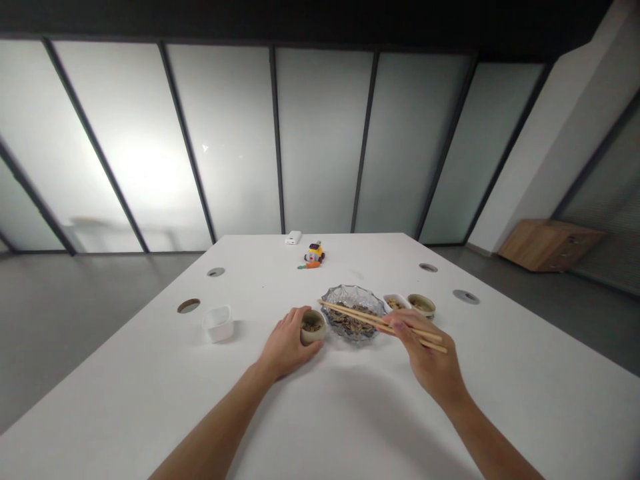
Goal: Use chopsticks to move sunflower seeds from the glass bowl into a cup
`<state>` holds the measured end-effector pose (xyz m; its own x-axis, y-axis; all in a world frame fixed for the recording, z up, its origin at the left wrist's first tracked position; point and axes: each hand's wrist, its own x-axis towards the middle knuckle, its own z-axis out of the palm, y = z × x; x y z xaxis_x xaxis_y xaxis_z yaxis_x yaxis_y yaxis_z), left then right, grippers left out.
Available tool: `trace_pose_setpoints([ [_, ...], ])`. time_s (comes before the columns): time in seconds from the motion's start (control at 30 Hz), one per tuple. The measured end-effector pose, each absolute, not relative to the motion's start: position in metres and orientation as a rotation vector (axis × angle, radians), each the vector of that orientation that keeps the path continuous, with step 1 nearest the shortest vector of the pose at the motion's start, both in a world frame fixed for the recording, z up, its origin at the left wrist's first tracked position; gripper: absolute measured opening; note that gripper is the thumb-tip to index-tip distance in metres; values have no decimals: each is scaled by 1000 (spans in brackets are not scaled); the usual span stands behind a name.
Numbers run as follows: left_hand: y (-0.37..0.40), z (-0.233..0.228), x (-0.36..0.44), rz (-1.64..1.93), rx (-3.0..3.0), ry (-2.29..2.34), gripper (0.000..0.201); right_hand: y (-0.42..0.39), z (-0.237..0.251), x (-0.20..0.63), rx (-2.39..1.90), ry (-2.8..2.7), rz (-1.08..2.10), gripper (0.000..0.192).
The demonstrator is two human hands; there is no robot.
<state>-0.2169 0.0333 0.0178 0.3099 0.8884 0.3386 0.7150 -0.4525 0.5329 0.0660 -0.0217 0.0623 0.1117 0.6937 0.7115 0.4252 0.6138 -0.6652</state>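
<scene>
Seated before a broad white tabletop, you steady a small, round, beige ceramic cup with your left hand. Your left grip curls around the cup, fingers along the far side and thumb at the near side; small brown, seed-like pieces lie inside it.

In your right hand, you hold a pair of long, pale wooden chopsticks, the grip narrow, with thumb and fingers pinched about the shafts toward their rear ends. The chopsticks slant leftward across a wide, clear, scalloped glass bowl, their tips above its left side, near the cup. Whether the tips hold a piece, you cannot tell at this size. The glass bowl, well stocked with more of the brown pieces, stands just right of the cup.

Beyond your right hand, a small white dish and a second beige round bowl sit side by side, each with contents of its own. To your left, apart from the cup, stands a translucent white plastic tub. Farther up the tabletop, a yellow and grey toy vehicle is parked behind an orange toy carrot with a green top, while a white, box-shaped object lies near the far edge.
</scene>
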Motion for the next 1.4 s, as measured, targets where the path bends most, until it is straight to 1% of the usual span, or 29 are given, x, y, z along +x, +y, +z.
trace_pose_setpoints([
  [0.13,34,18,-216,880,2299,1434,63,-28,67,62,-964,-1592,269,32],
  [0.3,36,15,-217,864,2284,1456,65,-19,62,74,-1025,-1459,-23,27],
  [0.4,36,14,-217,877,2280,1449,66,-12,60,82,-1009,-1578,-166,25],
  [0.47,36,14,-218,880,2278,1450,66,-9,58,85,-980,-1657,-190,26],
  [0.7,34,17,-218,867,2281,1454,66,-6,51,85,-987,-1767,-148,24],
  [0.97,33,19,-217,871,2274,1460,67,-6,50,87,-1020,-1898,-29,28],
  [1.1,33,18,-217,874,2279,1457,67,-6,48,87,-1015,-1903,-26,28],
  [1.27,33,19,-217,867,2286,1458,65,-7,49,84,-986,-1864,27,23],
  [1.4,33,19,-217,859,2290,1462,65,-6,49,84,-994,-1845,46,25],
])
